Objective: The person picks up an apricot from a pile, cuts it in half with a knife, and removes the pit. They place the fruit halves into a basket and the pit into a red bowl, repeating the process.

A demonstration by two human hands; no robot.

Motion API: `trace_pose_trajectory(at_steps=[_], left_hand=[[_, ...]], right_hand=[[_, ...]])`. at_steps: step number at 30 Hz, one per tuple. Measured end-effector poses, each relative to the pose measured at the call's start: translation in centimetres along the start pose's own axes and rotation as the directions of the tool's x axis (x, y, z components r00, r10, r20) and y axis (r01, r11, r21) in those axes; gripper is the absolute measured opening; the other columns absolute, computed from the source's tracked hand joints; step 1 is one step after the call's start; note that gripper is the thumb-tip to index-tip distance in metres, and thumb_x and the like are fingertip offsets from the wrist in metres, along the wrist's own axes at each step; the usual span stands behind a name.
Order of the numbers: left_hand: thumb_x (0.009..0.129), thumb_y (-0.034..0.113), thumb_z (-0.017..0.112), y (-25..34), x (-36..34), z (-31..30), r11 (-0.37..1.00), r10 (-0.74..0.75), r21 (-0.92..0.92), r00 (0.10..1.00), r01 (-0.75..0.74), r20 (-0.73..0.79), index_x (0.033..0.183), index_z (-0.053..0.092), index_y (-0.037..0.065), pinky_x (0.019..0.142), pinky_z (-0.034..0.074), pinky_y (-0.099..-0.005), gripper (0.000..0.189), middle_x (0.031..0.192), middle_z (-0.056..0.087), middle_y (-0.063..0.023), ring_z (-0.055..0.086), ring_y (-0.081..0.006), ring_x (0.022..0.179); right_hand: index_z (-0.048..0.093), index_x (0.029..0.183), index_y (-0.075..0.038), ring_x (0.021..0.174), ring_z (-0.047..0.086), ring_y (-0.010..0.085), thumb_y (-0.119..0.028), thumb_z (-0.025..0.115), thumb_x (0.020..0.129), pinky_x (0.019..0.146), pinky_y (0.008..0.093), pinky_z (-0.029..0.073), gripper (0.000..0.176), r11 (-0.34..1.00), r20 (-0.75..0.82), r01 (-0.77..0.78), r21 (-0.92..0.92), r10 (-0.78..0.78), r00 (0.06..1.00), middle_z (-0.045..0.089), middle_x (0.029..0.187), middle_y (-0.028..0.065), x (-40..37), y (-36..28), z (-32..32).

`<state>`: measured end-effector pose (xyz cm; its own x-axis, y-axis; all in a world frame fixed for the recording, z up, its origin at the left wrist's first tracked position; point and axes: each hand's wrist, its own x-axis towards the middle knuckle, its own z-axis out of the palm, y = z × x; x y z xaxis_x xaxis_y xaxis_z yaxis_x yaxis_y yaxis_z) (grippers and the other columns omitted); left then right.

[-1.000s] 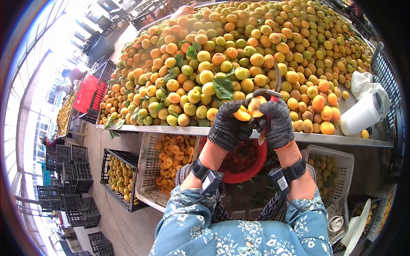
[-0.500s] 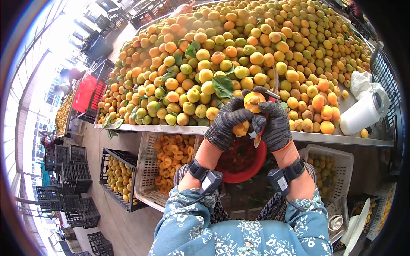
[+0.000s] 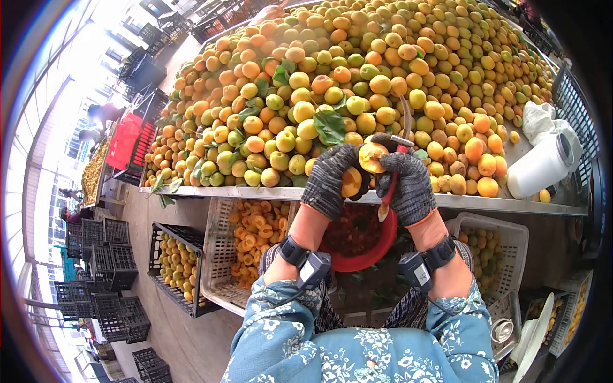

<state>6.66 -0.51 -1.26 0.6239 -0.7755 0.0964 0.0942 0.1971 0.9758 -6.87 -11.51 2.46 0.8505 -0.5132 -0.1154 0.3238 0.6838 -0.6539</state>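
Observation:
My left hand (image 3: 332, 182), in a dark grey knitted glove, is closed around a cut apricot. One apricot half (image 3: 372, 157) shows its cut face at the fingertips, and another piece of apricot (image 3: 350, 182) sits lower against the palm. My right hand (image 3: 408, 185), gloved alike, grips a red-handled tool (image 3: 385, 203) with a long curved metal part rising toward the pile. Its fingers are right beside the upper half. Below both hands stands a red basin (image 3: 364, 262) with dark reddish-brown bits in it. The pile of apricots (image 3: 281, 140) lies just beyond my hands.
A metal table edge (image 3: 255, 191) runs across in front of me. Beneath it, a white crate (image 3: 218, 255) holds apricot halves; a black crate (image 3: 199, 307) and another white crate (image 3: 518, 246) hold whole fruit. A white jug (image 3: 539, 167) lies at the right.
Both hands have shifted slightly left. The lower apricot piece shows more in my left hand, and my right fingers have drawn a little away from the upper half.

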Motion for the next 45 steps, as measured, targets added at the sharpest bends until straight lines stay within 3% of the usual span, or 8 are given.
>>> trace_pose_trajectory(at_steps=[5, 9, 19, 23, 27, 36, 39, 45], left_hand=[[0.091, 0.016, 0.060, 1.8, 0.6, -0.4, 0.934, -0.236, -0.306, 0.960, 0.183, -0.149, 0.094, 0.063, 0.003, 0.066, 0.048, -0.0254, 0.014, 0.081, 0.063, -0.0017, 0.058, -0.0109, 0.073], [0.085, 0.009, 0.066, 1.8, 1.7, -1.4, 0.976, -0.203, 0.018, 0.942, 0.216, -0.266, 0.098, 0.065, 0.000, 0.071, 0.049, -0.0246, 0.016, 0.085, 0.064, -0.0016, 0.060, -0.0103, 0.078], [0.086, 0.020, 0.066, 4.0, -0.3, 2.7, 0.975, -0.171, -0.111, 0.967, 0.195, 0.191, 0.111, 0.061, 0.000, 0.076, 0.049, -0.0258, 0.032, 0.098, 0.065, -0.0056, 0.061, -0.0137, 0.085], [0.081, 0.018, 0.070, 4.0, -0.4, 1.5, 0.929, -0.343, -0.086, 0.926, 0.359, 0.160, 0.111, 0.059, 0.000, 0.071, 0.048, -0.0244, 0.037, 0.093, 0.064, -0.0050, 0.060, -0.0119, 0.083], [0.081, 0.019, 0.070, 2.5, -0.2, 1.1, 0.951, -0.306, 0.130, 0.919, 0.282, 0.248, 0.109, 0.060, 0.002, 0.073, 0.048, -0.0254, 0.034, 0.090, 0.062, -0.0033, 0.059, -0.0106, 0.086], [0.067, 0.008, 0.074, 1.0, -1.3, 4.8, 0.937, -0.324, 0.016, 0.855, 0.348, 0.406, 0.126, 0.054, 0.001, 0.096, 0.043, -0.0311, 0.063, 0.119, 0.059, -0.0081, 0.055, -0.0194, 0.112], [0.063, 0.005, 0.075, 0.3, -1.4, 5.2, 0.971, -0.240, 0.115, 0.886, 0.211, 0.397, 0.126, 0.054, 0.001, 0.095, 0.044, -0.0306, 0.066, 0.119, 0.059, -0.0075, 0.055, -0.0185, 0.111], [0.064, 0.002, 0.073, 1.4, -1.8, 6.2, 0.907, -0.416, 0.099, 0.839, 0.408, 0.352, 0.122, 0.057, 0.002, 0.085, 0.048, -0.0271, 0.060, 0.108, 0.062, -0.0045, 0.058, -0.0148, 0.099]], right_hand=[[0.058, 0.115, -0.001, 0.054, 0.060, 0.0137, -0.004, 0.064, 0.079, 0.047, 0.0263, 0.052, 0.037, 0.995, 0.016, 0.053, 0.079, -0.055, 0.998, 0.063, 0.078, 0.0064, 0.3, -0.3, -0.6], [0.058, 0.114, -0.001, 0.055, 0.061, 0.0141, -0.003, 0.064, 0.078, 0.048, 0.0272, 0.053, 0.036, 0.993, -0.005, 0.049, 0.105, -0.048, 0.999, 0.063, 0.077, 0.0059, 0.2, -0.4, -1.1], [0.060, 0.111, 0.000, 0.049, 0.057, 0.0110, -0.002, 0.064, 0.077, 0.042, 0.0217, 0.047, 0.035, 0.991, -0.030, 0.109, -0.073, -0.112, 0.993, 0.066, 0.082, 0.0079, 0.1, 0.1, 0.1], [0.061, 0.107, 0.001, 0.047, 0.054, 0.0077, -0.002, 0.063, 0.077, 0.041, 0.0194, 0.044, 0.030, 0.967, 0.023, 0.147, -0.209, -0.146, 0.989, 0.067, 0.081, 0.0087, 0.1, -0.9, 0.1], [0.058, 0.108, 0.001, 0.043, 0.051, 0.0107, -0.007, 0.061, 0.083, 0.039, 0.0219, 0.043, 0.026, 0.958, 0.004, 0.282, 0.054, -0.283, 0.959, 0.066, 0.074, 0.0106, 1.2, -3.0, -1.8], [0.056, 0.111, -0.002, 0.042, 0.036, 0.0084, -0.023, 0.054, 0.094, 0.039, 0.0245, 0.031, 0.027, 0.900, 0.002, 0.421, 0.115, -0.424, 0.906, 0.045, 0.061, -0.0015, 1.4, -4.3, -3.2], [0.056, 0.111, -0.003, 0.042, 0.035, 0.0084, -0.025, 0.054, 0.095, 0.039, 0.0247, 0.031, 0.027, 0.892, 0.016, 0.446, 0.069, -0.448, 0.894, 0.043, 0.060, -0.0019, 0.9, -4.5, -2.6], [0.057, 0.109, -0.002, 0.041, 0.035, 0.0080, -0.025, 0.057, 0.094, 0.039, 0.0243, 0.032, 0.027, 0.867, -0.004, 0.496, -0.049, -0.497, 0.868, 0.044, 0.060, -0.0017, 0.3, -5.0, -2.5]])
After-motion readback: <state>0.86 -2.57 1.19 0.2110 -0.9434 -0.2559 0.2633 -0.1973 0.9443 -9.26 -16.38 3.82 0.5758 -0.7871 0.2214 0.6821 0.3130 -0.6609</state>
